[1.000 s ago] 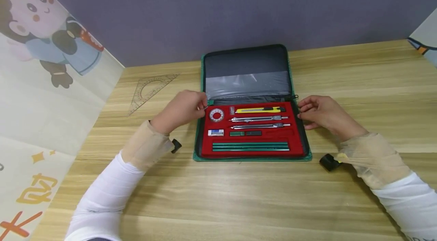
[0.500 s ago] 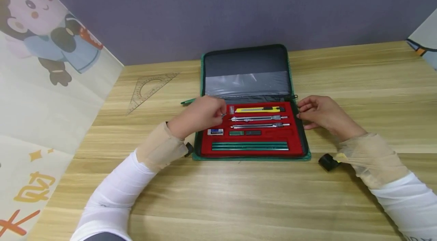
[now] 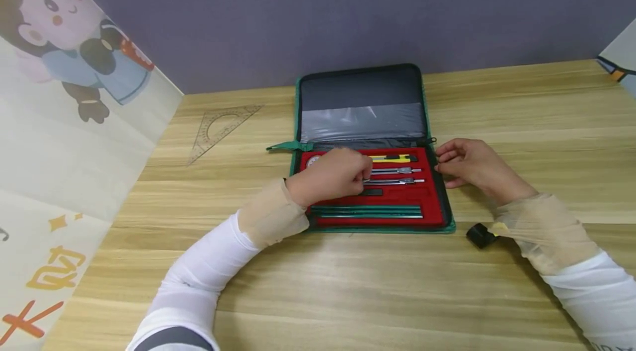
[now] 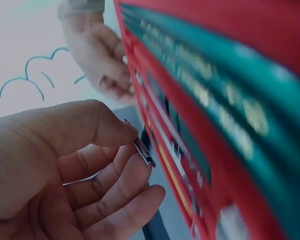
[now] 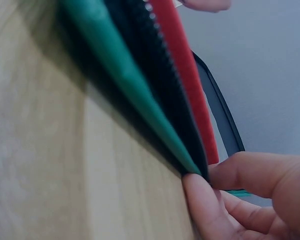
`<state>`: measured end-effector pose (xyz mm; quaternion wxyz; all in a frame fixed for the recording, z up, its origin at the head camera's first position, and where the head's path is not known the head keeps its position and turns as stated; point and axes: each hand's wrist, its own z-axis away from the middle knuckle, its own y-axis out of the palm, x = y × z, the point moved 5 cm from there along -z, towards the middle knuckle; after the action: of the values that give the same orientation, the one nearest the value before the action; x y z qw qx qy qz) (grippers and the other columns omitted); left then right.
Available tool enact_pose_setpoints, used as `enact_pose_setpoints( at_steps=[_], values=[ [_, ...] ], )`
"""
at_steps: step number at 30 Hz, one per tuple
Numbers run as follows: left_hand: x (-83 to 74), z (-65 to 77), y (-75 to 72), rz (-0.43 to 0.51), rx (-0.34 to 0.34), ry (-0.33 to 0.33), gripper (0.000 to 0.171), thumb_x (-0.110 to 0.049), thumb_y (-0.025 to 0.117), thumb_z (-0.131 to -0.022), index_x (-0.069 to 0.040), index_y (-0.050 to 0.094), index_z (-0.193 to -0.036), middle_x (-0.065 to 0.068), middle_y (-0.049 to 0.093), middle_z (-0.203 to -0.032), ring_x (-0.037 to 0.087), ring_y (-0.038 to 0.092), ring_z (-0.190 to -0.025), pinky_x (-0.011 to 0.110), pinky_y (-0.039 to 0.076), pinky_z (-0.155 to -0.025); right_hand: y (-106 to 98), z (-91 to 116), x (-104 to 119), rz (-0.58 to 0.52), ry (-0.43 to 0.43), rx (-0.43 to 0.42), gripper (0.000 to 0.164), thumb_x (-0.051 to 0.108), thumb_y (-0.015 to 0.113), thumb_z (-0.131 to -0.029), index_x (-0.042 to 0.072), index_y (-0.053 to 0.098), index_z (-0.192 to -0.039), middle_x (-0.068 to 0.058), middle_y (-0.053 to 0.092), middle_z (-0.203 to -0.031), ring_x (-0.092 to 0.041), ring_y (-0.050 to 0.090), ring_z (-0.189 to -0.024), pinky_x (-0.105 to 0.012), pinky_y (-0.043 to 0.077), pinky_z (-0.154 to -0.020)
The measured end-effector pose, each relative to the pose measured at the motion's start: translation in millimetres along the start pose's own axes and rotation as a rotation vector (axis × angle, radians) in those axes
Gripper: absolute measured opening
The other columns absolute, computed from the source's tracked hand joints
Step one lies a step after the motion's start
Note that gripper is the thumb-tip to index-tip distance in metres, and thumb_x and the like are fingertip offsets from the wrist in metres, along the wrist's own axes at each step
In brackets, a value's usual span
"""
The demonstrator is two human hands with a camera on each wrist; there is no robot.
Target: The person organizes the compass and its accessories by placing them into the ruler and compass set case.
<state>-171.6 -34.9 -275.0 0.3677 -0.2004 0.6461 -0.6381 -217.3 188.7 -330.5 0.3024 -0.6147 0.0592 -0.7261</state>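
A zipped drawing-set case (image 3: 437, 202) lies unfolded on the table, its red tray facing up. Above that tray is my left hand (image 3: 330, 174); in the left wrist view its thumb and finger pinch a small metal piece (image 4: 146, 154), whose kind I cannot tell. My right hand (image 3: 469, 166) grips the case's right edge between thumb and fingers, as the right wrist view shows. The tray holds a yellow utility knife (image 3: 395, 158), two metal compasses (image 3: 404, 170) and green pencils (image 3: 370, 211). My left hand hides the eraser and part of the round dial.
A clear set square (image 3: 223, 125) lies left of the case on the wooden table (image 3: 377, 290). The case's lid (image 3: 360, 86) leans back near a grey-blue partition (image 3: 348, 9). A green strap (image 3: 288, 145) sticks out at the case's left.
My left hand has moved right, from the case's left edge to over the middle of the tray, with the metal piece. The green strap now sticks out leftward. My right hand stays put.
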Motion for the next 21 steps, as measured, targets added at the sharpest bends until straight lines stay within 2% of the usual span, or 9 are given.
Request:
enact_pose_setpoints(
  at_steps=[6,15,21],
  values=[
    [-17.1,-16.5,5.0,0.030,0.047,0.020,0.007,-0.013,0.066,-0.084,-0.011,0.060,-0.087,-0.004,0.057,-0.066,0.011,0.052,-0.065,0.019,0.042,-0.062,0,0,0,-0.003,0.001,0.010,0.044,0.006,0.058,-0.091,-0.009,0.040,-0.128,-0.018,0.047,-0.110,-0.007,0.058,-0.076,-0.030,0.057,-0.066],
    [-38.6,-40.1,10.7,0.001,0.072,0.099,0.010,-0.015,0.066,-0.085,-0.012,0.058,-0.081,-0.004,0.055,-0.066,0.009,0.050,-0.064,0.018,0.038,-0.058,-3,3,1,-0.003,-0.024,0.019,0.043,0.006,0.056,-0.091,-0.010,0.041,-0.128,-0.018,0.048,-0.110,-0.007,0.058,-0.075,-0.030,0.057,-0.065],
    [-46.0,-50.4,17.0,-0.067,0.094,0.113,0.013,-0.013,0.063,-0.087,-0.012,0.057,-0.076,-0.004,0.053,-0.067,0.011,0.048,-0.067,0.019,0.036,-0.058,-1,3,2,-0.004,-0.024,0.024,0.043,0.007,0.055,-0.091,-0.010,0.041,-0.128,-0.018,0.049,-0.109,-0.005,0.058,-0.075,-0.029,0.057,-0.064]
  ],
)
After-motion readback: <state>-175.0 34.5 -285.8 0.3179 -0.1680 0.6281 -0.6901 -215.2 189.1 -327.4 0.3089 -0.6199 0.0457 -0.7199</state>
